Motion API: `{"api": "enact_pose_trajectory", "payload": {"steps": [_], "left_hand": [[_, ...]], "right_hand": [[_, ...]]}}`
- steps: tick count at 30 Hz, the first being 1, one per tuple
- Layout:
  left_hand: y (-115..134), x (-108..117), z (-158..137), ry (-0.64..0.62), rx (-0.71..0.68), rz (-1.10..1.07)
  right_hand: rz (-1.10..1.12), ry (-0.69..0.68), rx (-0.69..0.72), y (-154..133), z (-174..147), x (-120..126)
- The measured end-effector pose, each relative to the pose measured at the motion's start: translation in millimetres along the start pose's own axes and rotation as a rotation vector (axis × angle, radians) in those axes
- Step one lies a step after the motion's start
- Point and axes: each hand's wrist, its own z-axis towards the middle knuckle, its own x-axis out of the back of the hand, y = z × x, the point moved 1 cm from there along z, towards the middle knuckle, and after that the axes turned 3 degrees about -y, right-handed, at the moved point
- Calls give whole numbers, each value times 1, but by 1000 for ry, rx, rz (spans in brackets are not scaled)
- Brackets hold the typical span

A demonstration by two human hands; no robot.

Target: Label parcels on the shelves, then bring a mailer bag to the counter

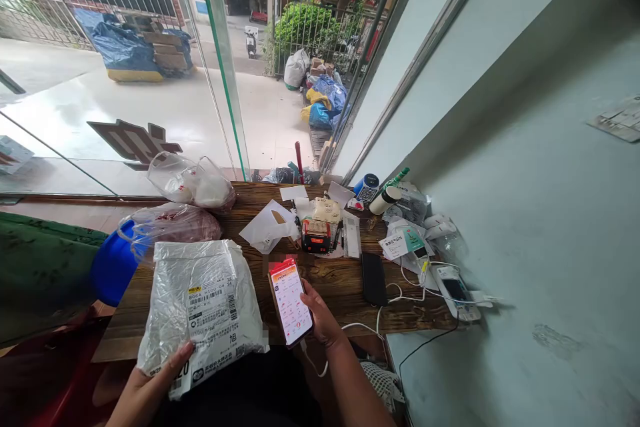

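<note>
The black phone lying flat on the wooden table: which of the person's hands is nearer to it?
Right. The right hand, holding a lit smartphone, sits just left of the black phone. The left hand grips the grey parcel bag at its near edge, much farther left.

A black phone [374, 278] lies on the wooden table [345, 280] near a label printer [315, 237].

I see bright daylight flooding through the glass pane [125, 100], washing the pavement beyond it nearly white. Right of it, the wall [550, 227] sits evenly lit, soft shadowed; edges bend, focus stays sharp.
</note>
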Motion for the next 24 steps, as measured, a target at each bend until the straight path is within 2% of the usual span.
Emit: {"api": "enact_pose_trajectory", "payload": {"steps": [6,10,18,24], "left_hand": [[-4,-8,15,0,38,-115],[-18,-8,37,-123,50,-126],[-42,-24,73,-273,-29,-131],[-49,-46,98,-346,-28,-155]], "right_hand": [[-56,158,-54,5,14,-7],[-38,205,-83,3,11,-7],[-21,23,-276,-20,-14,-29],[-74,35,-312,-28,-15,-50]]}}
